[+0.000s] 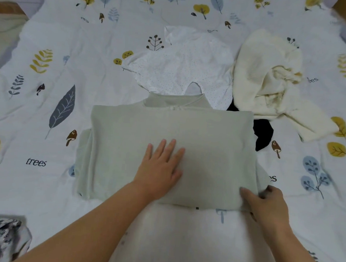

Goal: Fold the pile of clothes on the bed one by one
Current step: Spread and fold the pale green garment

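On the bed [39, 107], centre — green garment [207, 144] part-folded. Left hand [162, 166] flat on it, fingers spread; right hand [264, 203] grip pinching its near right corner.

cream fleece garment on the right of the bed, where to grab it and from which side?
Probably the loose sleeve of the cream fleece garment. It trails flat toward the near right, clear of the crumpled body and the black garment, so it offers a free edge. Come from the right with the right hand, once it lets go of the green garment.
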`<action>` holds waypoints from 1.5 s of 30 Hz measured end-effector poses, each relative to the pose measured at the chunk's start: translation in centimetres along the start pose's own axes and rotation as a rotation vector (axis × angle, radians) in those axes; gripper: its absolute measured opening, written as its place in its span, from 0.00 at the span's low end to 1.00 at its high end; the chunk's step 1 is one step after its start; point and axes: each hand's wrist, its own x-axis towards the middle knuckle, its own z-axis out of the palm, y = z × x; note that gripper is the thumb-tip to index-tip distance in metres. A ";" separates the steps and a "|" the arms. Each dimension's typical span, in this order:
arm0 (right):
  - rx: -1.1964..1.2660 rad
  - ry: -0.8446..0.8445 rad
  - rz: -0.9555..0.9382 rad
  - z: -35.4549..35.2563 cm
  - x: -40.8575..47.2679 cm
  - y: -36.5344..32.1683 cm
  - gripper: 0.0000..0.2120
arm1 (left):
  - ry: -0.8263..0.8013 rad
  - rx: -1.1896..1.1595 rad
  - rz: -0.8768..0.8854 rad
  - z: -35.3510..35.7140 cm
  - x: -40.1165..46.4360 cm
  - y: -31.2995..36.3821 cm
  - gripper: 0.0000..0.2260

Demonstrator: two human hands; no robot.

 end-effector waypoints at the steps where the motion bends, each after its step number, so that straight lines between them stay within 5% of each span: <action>1: 0.075 -0.044 0.035 -0.1 0.3 -0.1 0.14 | -0.034 0.009 0.001 0.3 0.4 0.3 0.25; 6: 0.338 -0.097 0.077 0.1 0.5 -1.0 0.04 | -0.080 -0.015 -0.016 1.1 0.8 0.2 0.25; 11: 0.383 0.030 -0.242 1.5 -2.7 -3.8 0.03 | -0.144 -0.178 -0.011 -0.1 1.1 -0.3 0.25; 17: 0.041 -0.046 -0.778 6.3 -8.4 -9.9 0.11 | -0.066 -1.293 -0.250 -5.9 1.4 -3.0 0.21; 20: -0.217 -0.079 -0.950 9.9 -11.0 -12.2 0.17 | -0.136 -1.831 -0.212 -8.5 0.7 -6.1 0.31; 22: -0.353 -0.106 -1.008 12.2 -12.1 -13.0 0.20 | -0.094 -1.959 -0.166 -9.7 -0.1 -8.5 0.31; 25: -0.457 -0.264 -1.053 15.7 -12.8 -13.2 0.18 | -0.035 -1.737 -0.198 -9.6 -1.2 -11.7 0.23; 28: -0.554 -0.240 -1.083 18.2 -13.3 -12.7 0.19 | -0.083 -1.549 -0.230 -8.4 -1.8 -14.0 0.35; 31: -0.731 -0.438 -1.120 19.4 -13.3 -12.5 0.19 | -0.112 -1.177 -0.261 -7.0 -1.8 -14.1 0.42; 34: -0.753 -0.597 -1.184 19.1 -12.3 -11.4 0.22 | 0.103 -0.851 -0.375 -4.9 -1.1 -13.6 0.30; 36: -0.577 -0.502 -1.164 17.6 -11.6 -11.2 0.18 | 0.257 -0.831 -0.468 -4.1 -0.9 -13.6 0.13; 38: -0.370 -0.226 -1.155 15.8 -9.7 -11.4 0.12 | 0.363 -0.842 -0.584 -3.5 -1.0 -14.1 0.04; 40: -0.282 -0.044 -1.051 14.2 -7.1 -12.0 0.14 | 0.451 -0.807 -0.753 -3.2 -1.3 -14.5 0.08; 42: -0.497 -0.043 -0.878 13.7 -4.5 -12.8 0.21 | 0.529 -0.805 -0.890 -3.0 -1.5 -14.3 0.06; 45: -0.703 -0.095 -0.830 14.6 -2.0 -13.4 0.30 | 0.498 -0.915 -0.810 -3.4 -1.2 -13.3 0.21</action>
